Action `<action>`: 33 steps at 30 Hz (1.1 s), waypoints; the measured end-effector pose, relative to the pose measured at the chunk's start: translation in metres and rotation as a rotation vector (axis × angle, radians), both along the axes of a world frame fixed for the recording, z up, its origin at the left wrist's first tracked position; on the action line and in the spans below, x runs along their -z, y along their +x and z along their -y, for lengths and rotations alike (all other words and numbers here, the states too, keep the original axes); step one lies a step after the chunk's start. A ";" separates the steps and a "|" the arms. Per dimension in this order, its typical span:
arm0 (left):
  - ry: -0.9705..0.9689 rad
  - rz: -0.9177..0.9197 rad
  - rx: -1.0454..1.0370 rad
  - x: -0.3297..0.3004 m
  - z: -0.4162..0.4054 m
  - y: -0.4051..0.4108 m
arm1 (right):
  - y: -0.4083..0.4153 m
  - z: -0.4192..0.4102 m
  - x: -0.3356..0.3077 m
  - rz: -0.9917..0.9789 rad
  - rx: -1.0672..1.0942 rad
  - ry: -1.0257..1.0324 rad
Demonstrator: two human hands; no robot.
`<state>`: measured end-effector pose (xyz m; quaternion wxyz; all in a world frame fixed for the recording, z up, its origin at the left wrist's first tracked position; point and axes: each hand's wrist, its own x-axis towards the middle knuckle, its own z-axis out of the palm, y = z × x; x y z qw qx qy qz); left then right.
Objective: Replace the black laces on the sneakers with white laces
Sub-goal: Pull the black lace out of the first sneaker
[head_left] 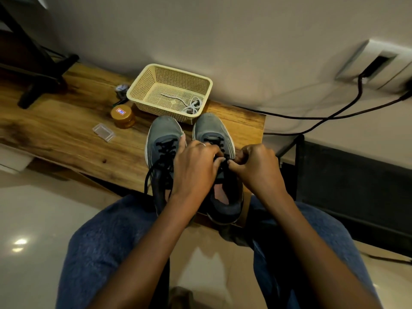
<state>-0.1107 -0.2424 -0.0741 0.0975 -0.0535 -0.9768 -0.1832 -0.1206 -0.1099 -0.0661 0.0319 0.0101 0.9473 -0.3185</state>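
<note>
Wooden table (66,130) runs across the view against a pale wall. Person seated at its near edge, knees in blue trousers below.

Cream perforated basket (142,90) sits at the back of the table, just behind the shoe toes. White laces (192,105) lie coiled in its near right corner, 1 end trailing left across the basket floor.

2 grey sneakers side by side, toes toward the wall, heels at the table edge. Left sneaker (161,134): black lace (153,168) threaded, a loose loop hanging over the left side. Right sneaker (209,128): both hands over its eyelet area.

Left hand (196,166): ring on 1 finger, fingers curled down, tips pinching the black lace of the right sneaker. Right hand (256,166): fingers curled, thumb and forefinger pinching the same lace. Fingertips of the 2 hands nearly meet.

Amber jar (123,115) with labelled lid stands left of the basket; small clear plastic box (103,132) lies near it, further left.
</note>
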 end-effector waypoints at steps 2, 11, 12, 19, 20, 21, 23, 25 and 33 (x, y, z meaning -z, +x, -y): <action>0.016 0.000 -0.007 0.000 0.000 0.001 | 0.000 0.000 0.001 -0.004 0.000 -0.017; 0.137 -0.008 -0.132 -0.005 0.012 0.001 | -0.001 -0.004 0.000 0.018 0.031 -0.026; 0.135 0.001 -0.122 -0.005 0.012 0.001 | -0.002 -0.004 0.001 0.022 0.032 -0.020; -0.022 -0.007 0.031 0.002 -0.004 0.002 | -0.001 -0.002 0.000 0.007 0.012 0.007; -0.015 -0.029 0.026 0.002 -0.004 0.001 | -0.001 -0.001 0.000 0.003 0.010 -0.001; 0.000 -0.043 0.018 0.002 -0.003 0.000 | -0.001 -0.001 0.000 -0.003 0.010 -0.008; 0.048 -0.056 0.003 0.002 -0.002 -0.001 | -0.001 -0.002 -0.001 -0.003 0.014 -0.021; 0.106 -0.087 -0.019 0.001 0.001 -0.002 | -0.001 -0.003 -0.002 0.000 0.022 -0.033; 0.101 -0.019 -0.150 -0.003 0.020 -0.008 | -0.003 -0.006 0.001 -0.020 0.027 -0.020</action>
